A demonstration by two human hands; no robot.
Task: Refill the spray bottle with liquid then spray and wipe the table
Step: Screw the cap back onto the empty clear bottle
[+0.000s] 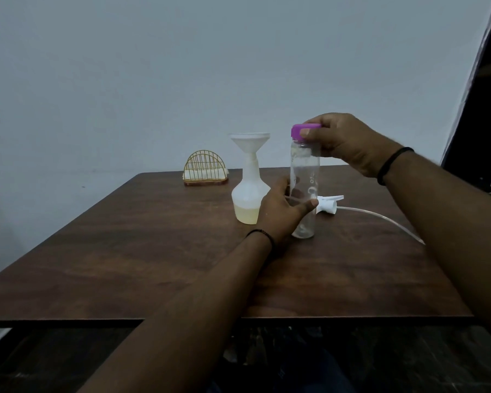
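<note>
Gripping clear bottle [305, 177]: left hand [281, 211] round body, right hand [349, 146] pinching purple cap [302, 131].

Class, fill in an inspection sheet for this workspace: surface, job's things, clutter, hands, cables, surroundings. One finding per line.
Surface: dark wooden table; no spill seen.
Job's things: spray bottle upright, a little yellowish liquid at its bottom, funnel in its neck. Clear bottle upright, looks empty, purple cap on top. Spray head lies on the table behind the clear bottle, its tube trailing right.
Clutter: wire napkin holder at the far edge.
Hands: left hand grips the clear bottle low; right hand grips the cap.
Cables: nothing seen.
Surroundings: plain pale wall; dark object at far right, unclear.
</note>
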